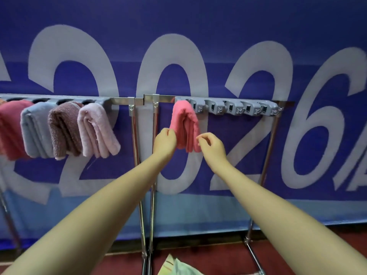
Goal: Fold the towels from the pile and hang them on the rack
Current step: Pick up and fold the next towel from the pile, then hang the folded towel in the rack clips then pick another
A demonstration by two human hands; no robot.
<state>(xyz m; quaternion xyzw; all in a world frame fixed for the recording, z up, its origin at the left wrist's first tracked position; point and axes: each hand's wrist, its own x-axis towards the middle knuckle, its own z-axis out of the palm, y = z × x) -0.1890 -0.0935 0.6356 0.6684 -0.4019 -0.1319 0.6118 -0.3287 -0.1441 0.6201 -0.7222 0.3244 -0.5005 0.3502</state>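
Blue banner (218, 26) behind; mid-frame, pink towel (185, 126) hangs lengthwise downward on the rack (238, 110), left hand (164, 142) pinching its edge, right hand (211, 145) loosely curled, empty, just beside.

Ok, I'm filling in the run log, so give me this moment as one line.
step: hanging | pink towel: on right rack, first clip | left hand: pinches its edge | right hand: beside, holds nothing
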